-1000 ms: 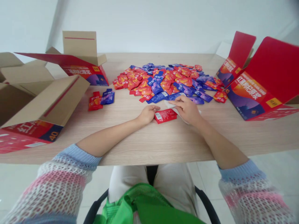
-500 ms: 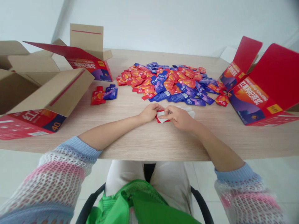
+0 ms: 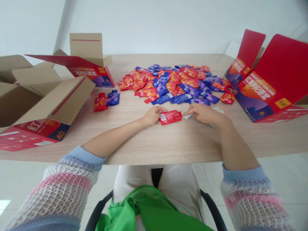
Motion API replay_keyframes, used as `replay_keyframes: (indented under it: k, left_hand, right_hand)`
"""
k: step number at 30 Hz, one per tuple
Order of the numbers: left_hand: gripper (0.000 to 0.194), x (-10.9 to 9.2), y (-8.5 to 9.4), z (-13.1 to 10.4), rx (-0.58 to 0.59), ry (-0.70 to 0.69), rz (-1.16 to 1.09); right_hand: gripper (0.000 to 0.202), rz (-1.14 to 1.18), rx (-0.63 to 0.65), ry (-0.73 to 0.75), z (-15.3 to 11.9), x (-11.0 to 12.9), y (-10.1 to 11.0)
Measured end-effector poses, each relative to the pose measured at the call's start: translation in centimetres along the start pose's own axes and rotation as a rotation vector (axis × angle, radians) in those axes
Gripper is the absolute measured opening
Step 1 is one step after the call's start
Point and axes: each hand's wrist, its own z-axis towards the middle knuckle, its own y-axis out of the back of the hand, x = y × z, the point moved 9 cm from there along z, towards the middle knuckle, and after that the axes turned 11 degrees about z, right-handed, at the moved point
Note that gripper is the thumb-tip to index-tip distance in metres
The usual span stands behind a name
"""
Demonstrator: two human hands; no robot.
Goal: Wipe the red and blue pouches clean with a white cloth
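Observation:
A red sachet [image 3: 172, 118] with a barcode and white print facing up is pinched at its left end by my left hand [image 3: 152, 116], just above the table. At the sachet's right end, my right hand [image 3: 204, 113] grips a white tissue [image 3: 187, 116], its index finger stretched toward the sachet's narrow tip. Part of the tissue trails out beyond the right hand. Behind both hands spreads a heap of red and blue sachets [image 3: 172, 84]. To the left, a red sachet [image 3: 100, 102] and a blue sachet [image 3: 113, 98] lie side by side.
On the left stand an open red carton [image 3: 36, 130] with brown flaps raised and another open carton [image 3: 96, 75] behind it. Two more red cartons with lifted flaps, a nearer box [image 3: 258, 99] and a farther box [image 3: 237, 71], stand at the right. The table's front edge lies close to me.
My right hand has moved right with the tissue, away from the left hand. The sachet, largely covered by the tissue before, now shows its printed side. The left hand keeps its hold.

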Motion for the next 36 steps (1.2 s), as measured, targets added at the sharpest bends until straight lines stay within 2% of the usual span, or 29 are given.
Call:
replay_keyframes:
  k: [2, 4, 6, 8, 10, 12, 14, 16, 18, 23, 28, 32, 34, 36]
  left_hand:
    - [0.024, -0.5, 0.6, -0.1, -0.066, -0.074, 0.058]
    - [0.023, -1.0, 1.1, -0.1, -0.124, -0.180, 0.106]
    - [0.024, -1.0, 1.3, 0.0, -0.166, -0.235, 0.135]
    - [0.026, -0.9, 1.5, 0.3, -0.192, -0.255, 0.131]
    - [0.027, -0.8, 1.6, 0.6, -0.194, -0.247, 0.105]
    - [0.026, -0.6, 1.3, 0.8, -0.136, -0.205, 0.068]
    - [0.025, -0.4, 0.7, 1.0, -0.023, -0.156, 0.023]
    - [0.026, -0.7, 0.4, 1.0, 0.029, -0.169, 0.016]
    - [0.027, -1.0, 0.4, 0.9, 0.012, -0.193, 0.026]
    - [0.030, -0.8, 0.2, -0.5, -0.088, -0.140, 0.058]
    - [0.028, -2.2, 0.3, -2.5, -0.194, -0.257, 0.243]
    - [0.025, -1.6, -0.1, -2.4, -0.118, -0.215, 0.167]
    - [0.024, -1.4, -0.3, -2.2, -0.071, -0.192, 0.099]
    - [0.023, -1.3, -0.4, -2.0, -0.061, -0.181, 0.071]
  right_hand:
    - [0.053, -0.056, -0.076, -0.039, -0.7, -1.0, 1.8]
    - [0.055, -0.063, -0.156, -0.019, -1.3, -0.3, 3.7]
    - [0.058, -0.039, -0.267, 0.040, -1.6, 1.7, 5.2]
    - [0.055, 0.002, -0.353, 0.145, -1.2, 4.5, 5.3]
    - [0.047, 0.070, -0.347, 0.251, -0.4, 7.2, 3.7]
    - [0.038, 0.157, -0.279, 0.322, 0.7, 9.4, 1.2]
    - [0.036, 0.217, -0.210, 0.338, 1.5, 10.9, -1.1]
    - [0.037, 0.214, -0.173, 0.315, 1.9, 11.4, -2.5]
    - [0.031, 0.149, -0.192, 0.263, 2.1, 10.9, -2.7]
    - [0.021, -0.066, -0.315, 0.125, 2.0, 7.7, -0.9]
    - [0.020, -0.153, -0.344, -0.073, 1.7, 4.0, 0.6]
    - [0.024, -0.208, -0.290, -0.237, 0.3, -0.1, 2.0]
    - [0.027, -0.231, -0.313, -0.247, -0.8, -1.3, 3.3]
    - [0.032, -0.248, -0.382, -0.213, -1.6, -1.4, 4.8]
